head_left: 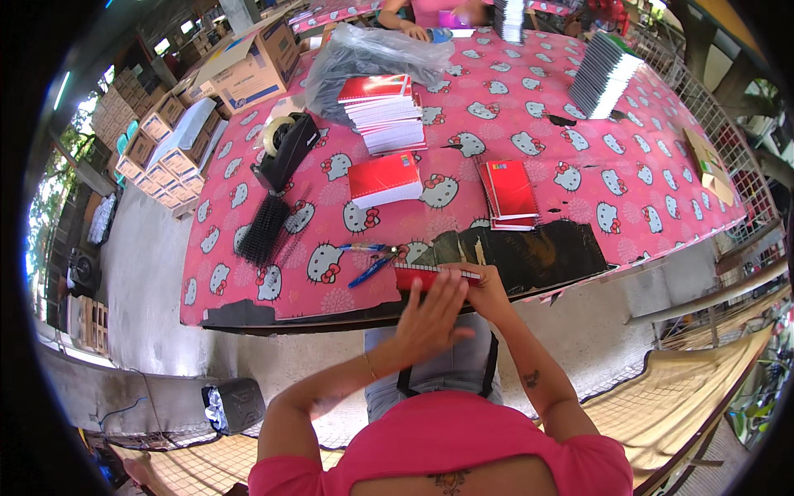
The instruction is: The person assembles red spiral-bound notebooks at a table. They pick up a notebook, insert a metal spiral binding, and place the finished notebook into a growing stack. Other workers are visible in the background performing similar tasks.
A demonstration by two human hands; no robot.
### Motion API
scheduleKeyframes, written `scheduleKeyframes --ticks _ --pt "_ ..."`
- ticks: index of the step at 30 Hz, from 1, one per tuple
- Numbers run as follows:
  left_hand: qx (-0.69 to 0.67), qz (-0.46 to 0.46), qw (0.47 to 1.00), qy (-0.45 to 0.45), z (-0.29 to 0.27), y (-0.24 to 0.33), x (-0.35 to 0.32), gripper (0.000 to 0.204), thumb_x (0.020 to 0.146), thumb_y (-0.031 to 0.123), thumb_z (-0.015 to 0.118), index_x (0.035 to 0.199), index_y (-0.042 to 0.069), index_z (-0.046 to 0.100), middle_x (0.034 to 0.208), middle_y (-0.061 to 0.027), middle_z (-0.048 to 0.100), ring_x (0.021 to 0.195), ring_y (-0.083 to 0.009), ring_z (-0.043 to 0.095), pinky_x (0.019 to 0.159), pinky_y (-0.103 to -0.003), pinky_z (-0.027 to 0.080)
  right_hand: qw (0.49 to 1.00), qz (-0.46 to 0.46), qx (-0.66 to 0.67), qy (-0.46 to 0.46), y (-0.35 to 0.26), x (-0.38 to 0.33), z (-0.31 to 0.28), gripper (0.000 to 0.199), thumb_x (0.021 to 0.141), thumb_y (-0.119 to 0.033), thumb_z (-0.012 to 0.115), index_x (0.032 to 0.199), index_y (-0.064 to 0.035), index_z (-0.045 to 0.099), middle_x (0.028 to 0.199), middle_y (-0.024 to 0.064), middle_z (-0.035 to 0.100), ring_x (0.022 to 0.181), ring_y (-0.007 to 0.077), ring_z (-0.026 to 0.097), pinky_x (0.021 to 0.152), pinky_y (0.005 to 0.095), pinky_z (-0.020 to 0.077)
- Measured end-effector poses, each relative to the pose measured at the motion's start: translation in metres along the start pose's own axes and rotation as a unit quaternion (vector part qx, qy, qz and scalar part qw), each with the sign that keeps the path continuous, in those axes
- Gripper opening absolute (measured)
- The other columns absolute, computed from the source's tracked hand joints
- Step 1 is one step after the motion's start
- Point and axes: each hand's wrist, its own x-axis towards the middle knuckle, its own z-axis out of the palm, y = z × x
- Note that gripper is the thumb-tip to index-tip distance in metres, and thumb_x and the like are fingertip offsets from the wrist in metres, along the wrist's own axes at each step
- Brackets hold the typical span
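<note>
I have both hands at the near edge of the table (339, 304), working on one red notebook (411, 279). The left hand (428, 322) lies over it with the fingers straight and close together, the thumb standing apart from them. The right hand (490, 296) pinches the notebook's right end between its fingers; the thumb is too hidden for me to place. The notebook sits directly beneath the left fingertips, its white edge facing away from me.

Just left of the left fingers I see a slim blue two-legged tool (374, 266), too small to identify surely. Farther left of them lies a black bristle brush (265, 227), and beyond that a black tape dispenser (287, 153). Ahead of the fingers are a low stack of red notebooks (385, 182) on the left and a smaller fanned pile (510, 190) on the right. A taller stack (385, 116) rises behind the low one, near a clear plastic bag (372, 62). Dark-covered books (604, 76) stand far off, ahead and right of the fingers.
</note>
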Motion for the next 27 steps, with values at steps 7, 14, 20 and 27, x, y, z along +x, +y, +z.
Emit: scheduleKeyframes --ticks 7,14,20,27 --pt "-0.014 0.01 0.999 0.039 -0.013 -0.002 0.011 0.084 0.099 0.062 0.035 0.148 -0.006 0.036 0.157 -0.0239 0.032 0.15 -0.0379 0.023 0.118 -0.06 0.0 0.999 0.019 -0.011 -0.038 0.008 -0.003 -0.001 0.029 0.083 0.002 0.066 0.112 -0.001 0.069 0.1 0.0132 0.073 0.091 0.0172 0.07 0.079 0.0318 0.0541" --pt "-0.058 -0.027 0.997 0.037 -0.023 -0.002 0.008 0.083 0.1 0.06 0.034 0.148 -0.008 0.036 0.156 -0.0257 0.032 0.148 -0.0407 0.024 0.118 -0.06 0.003 0.997 -0.038 -0.066 0.013 -0.007 0.001 0.001 0.03 0.081 0.0 0.071 0.111 -0.0004 0.069 0.103 0.0112 0.07 0.091 0.0236 0.07 0.079 0.0319 0.0533" --pt "-0.202 -0.091 0.966 0.13 -0.028 0.016 -0.004 0.072 0.097 0.044 0.057 0.146 -0.005 0.039 0.147 -0.0265 0.04 0.141 -0.0399 0.035 0.116 -0.053 0.024 0.998 -0.023 -0.061 0.019 -0.007 -0.002 0.003 0.039 0.077 0.001 0.073 0.116 -0.0009 0.068 0.101 0.0121 0.068 0.085 0.0237 0.068 0.076 0.0316 0.0528" --pt "-0.604 -0.275 0.734 0.144 -0.045 0.003 0.014 0.044 0.097 0.014 0.06 0.136 -0.003 0.049 0.111 -0.0139 0.06 0.099 -0.0196 0.055 0.087 -0.034 0.046 0.979 -0.135 -0.144 0.049 -0.078 -0.03 0.028 0.072 0.073 -0.008 0.081 0.14 -0.0118 0.055 0.122 0.0113 0.056 0.106 0.0293 0.058 0.087 0.0364 0.0504"
